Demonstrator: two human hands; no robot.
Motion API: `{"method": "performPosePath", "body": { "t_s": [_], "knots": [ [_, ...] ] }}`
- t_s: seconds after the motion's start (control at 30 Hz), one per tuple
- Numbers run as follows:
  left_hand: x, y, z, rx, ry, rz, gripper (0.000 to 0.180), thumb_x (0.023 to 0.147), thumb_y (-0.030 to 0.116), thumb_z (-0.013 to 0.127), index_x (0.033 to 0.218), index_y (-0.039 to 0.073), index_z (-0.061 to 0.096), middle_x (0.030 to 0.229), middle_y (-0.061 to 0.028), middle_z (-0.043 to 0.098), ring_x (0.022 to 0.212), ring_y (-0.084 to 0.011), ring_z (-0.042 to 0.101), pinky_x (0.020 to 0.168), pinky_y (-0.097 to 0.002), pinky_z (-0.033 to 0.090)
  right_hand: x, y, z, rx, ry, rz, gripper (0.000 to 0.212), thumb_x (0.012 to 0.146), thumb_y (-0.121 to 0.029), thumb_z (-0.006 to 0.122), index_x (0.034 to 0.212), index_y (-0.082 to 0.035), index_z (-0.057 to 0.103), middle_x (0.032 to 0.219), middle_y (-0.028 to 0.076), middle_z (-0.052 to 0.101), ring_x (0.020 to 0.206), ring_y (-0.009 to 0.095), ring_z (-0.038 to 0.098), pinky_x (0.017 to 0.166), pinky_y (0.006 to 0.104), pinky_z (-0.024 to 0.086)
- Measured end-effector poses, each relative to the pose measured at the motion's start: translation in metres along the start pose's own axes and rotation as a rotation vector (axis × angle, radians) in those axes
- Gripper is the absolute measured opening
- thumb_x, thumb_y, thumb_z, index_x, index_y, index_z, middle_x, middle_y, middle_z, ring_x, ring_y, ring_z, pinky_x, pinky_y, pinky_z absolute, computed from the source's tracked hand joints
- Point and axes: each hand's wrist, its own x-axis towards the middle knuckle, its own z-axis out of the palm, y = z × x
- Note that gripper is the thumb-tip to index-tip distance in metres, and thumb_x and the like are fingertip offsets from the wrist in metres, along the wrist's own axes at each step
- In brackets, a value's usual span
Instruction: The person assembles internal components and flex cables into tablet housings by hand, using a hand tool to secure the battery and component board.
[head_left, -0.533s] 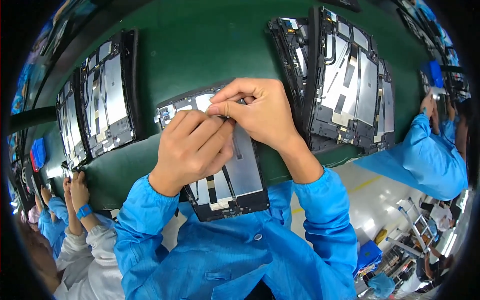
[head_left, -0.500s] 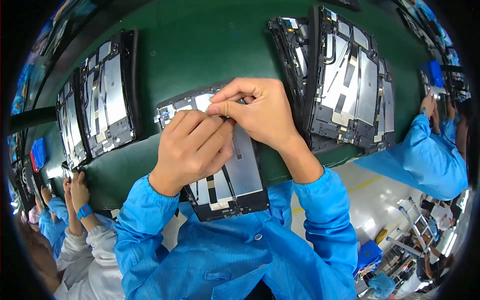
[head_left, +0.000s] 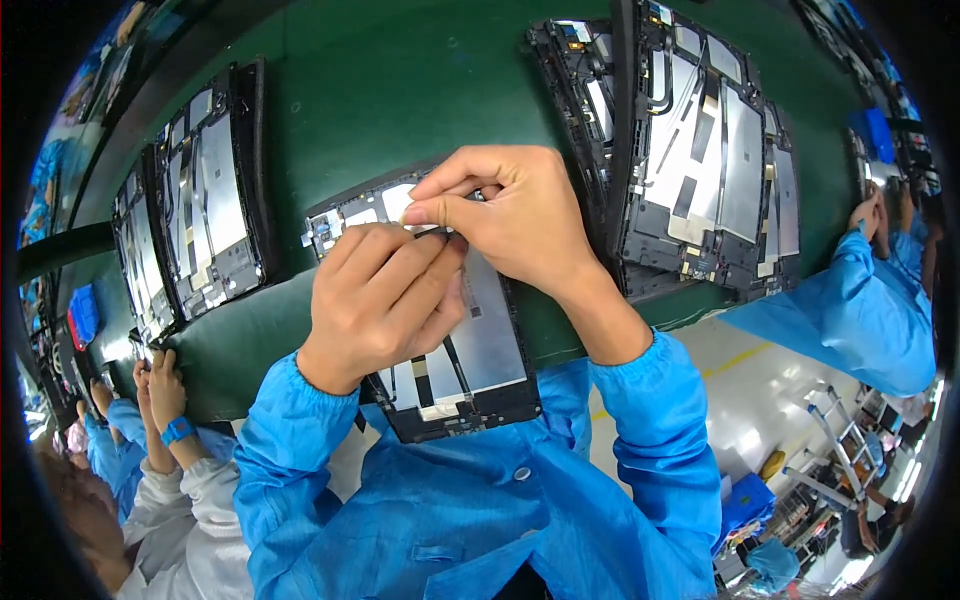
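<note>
An opened tablet housing (head_left: 490,350) lies in front of me at the near edge of the green table, with silver plates, black strips and a dark frame. Over its upper half, my left hand (head_left: 375,300) is closed, fingers curled together, around something I cannot make out. A thin dark bit shows by its fingertips. My right hand (head_left: 525,215) meets it there, thumb and forefinger pinched just above the left fingertips. Whatever the pinch holds is too small to name. Both hands cover much of the housing's upper middle.
Similar tablet housings (head_left: 205,200) stand at the left of the green table (head_left: 370,90). More housings (head_left: 690,150) are stacked on the right. Co-workers' hands (head_left: 165,395) show at far left and far right. A ladder (head_left: 840,440) stands on the floor at right.
My right hand's pinch has shifted slightly left and up, and its fingers have rolled a little. The left hand keeps nearly the same place. The whole view has turned slightly.
</note>
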Motion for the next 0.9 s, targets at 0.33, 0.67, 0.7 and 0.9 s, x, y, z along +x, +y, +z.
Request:
{"method": "performPosePath", "body": {
  "t_s": [0.33, 0.67, 0.7, 0.9],
  "knots": [
    [0.0015, 0.0025, 0.0011, 0.068, -0.004, 0.024, 0.033, 0.07, -0.001, 0.084, 0.103, 0.001, 0.084, 0.103, -0.0077, 0.076, 0.086, -0.0244, 0.07, 0.075, -0.0375, 0.056, 0.0013, 0.0041, 0.0001, -0.023, 0.003, -0.075, 0.009, 0.092, -0.004, 0.089, 0.098, 0.003, 0.087, 0.092, 0.01, 0.086, 0.082, 0.01, 0.078, 0.07, 0.0261, 0.06],
    [0.0016, -0.0007, 0.0032, -0.002, 0.017, -0.012, 0.032, 0.069, -0.003, 0.085, 0.101, 0.002, 0.082, 0.105, -0.0084, 0.076, 0.087, -0.0267, 0.072, 0.075, -0.0385, 0.056, 0.0024, 0.0067, 0.0009, 0.012, 0.024, -0.086, 0.011, 0.087, -0.008, 0.09, 0.094, 0.0, 0.088, 0.089, 0.015, 0.086, 0.079, 0.02, 0.084, 0.07, 0.0318, 0.063],
    [0.0016, -0.0017, 0.0033, -0.022, 0.016, -0.03, 0.032, 0.07, -0.003, 0.085, 0.101, 0.002, 0.082, 0.104, -0.0081, 0.075, 0.088, -0.0274, 0.072, 0.075, -0.0392, 0.056, 0.0023, 0.0063, 0.0006, 0.012, 0.025, -0.086, 0.011, 0.087, -0.008, 0.09, 0.094, 0.0, 0.088, 0.089, 0.015, 0.086, 0.079, 0.02, 0.084, 0.07, 0.0318, 0.063],
    [0.0042, -0.0044, 0.0012, -0.041, 0.018, -0.032, 0.03, 0.071, -0.002, 0.086, 0.099, 0.005, 0.081, 0.103, -0.0075, 0.074, 0.089, -0.0288, 0.071, 0.077, -0.0421, 0.056, 0.0039, 0.0022, 0.0002, 0.002, 0.031, -0.068, 0.009, 0.089, -0.008, 0.089, 0.092, 0.001, 0.088, 0.087, 0.016, 0.085, 0.079, 0.02, 0.084, 0.07, 0.0319, 0.064]
  ]
}}
